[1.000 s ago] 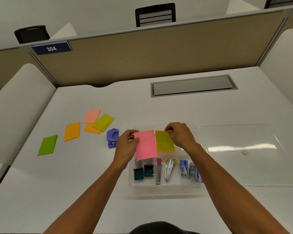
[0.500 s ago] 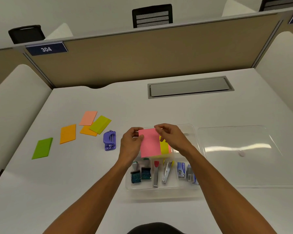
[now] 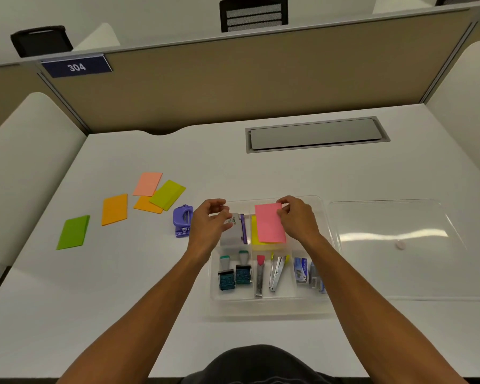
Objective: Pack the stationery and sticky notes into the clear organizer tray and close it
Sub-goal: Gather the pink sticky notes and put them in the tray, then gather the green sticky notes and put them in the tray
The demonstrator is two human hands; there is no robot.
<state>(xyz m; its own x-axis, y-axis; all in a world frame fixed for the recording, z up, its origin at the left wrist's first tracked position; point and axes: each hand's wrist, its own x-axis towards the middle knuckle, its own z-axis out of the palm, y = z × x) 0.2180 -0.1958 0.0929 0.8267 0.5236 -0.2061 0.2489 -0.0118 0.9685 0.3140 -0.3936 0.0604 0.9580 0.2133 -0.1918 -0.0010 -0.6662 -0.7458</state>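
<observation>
While both hands are hovering over the clear organizer tray (image 3: 272, 299) on the white desk (image 3: 122, 286), I am logging the contents as follows. Right hand (image 3: 298, 221): its fingers are pinching the upper right edge of a pink sticky note (image 3: 269, 223), which is lying over a yellow sticky note (image 3: 255, 236) in the tray's rear middle compartment. Left hand (image 3: 209, 224): its fingers are loosely curled and grasping nothing, hanging over the tray's rear left compartment, just beside a white-and-purple box (image 3: 237, 228) sitting there. Front row of the tray, left to right: two teal-handled stamps (image 3: 234, 274) are lying side by side, then a red-capped metal tool (image 3: 260, 275), a silver staple remover with yellow tips (image 3: 277, 271), and blue staple boxes (image 3: 306, 271). Clear lid (image 3: 405, 248): it is resting flat on the desk just right of the tray, off it. Purple hole punch (image 3: 183, 221): it is sitting on the desk just left of the tray, near the left hand. Loose notes are waiting further left on the desk: a salmon note (image 3: 147, 184), a yellow-green note (image 3: 167, 194) overlapping an orange note (image 3: 146, 205), a second orange note (image 3: 114, 209), and a green note (image 3: 73, 232), well apart from the tray.
</observation>
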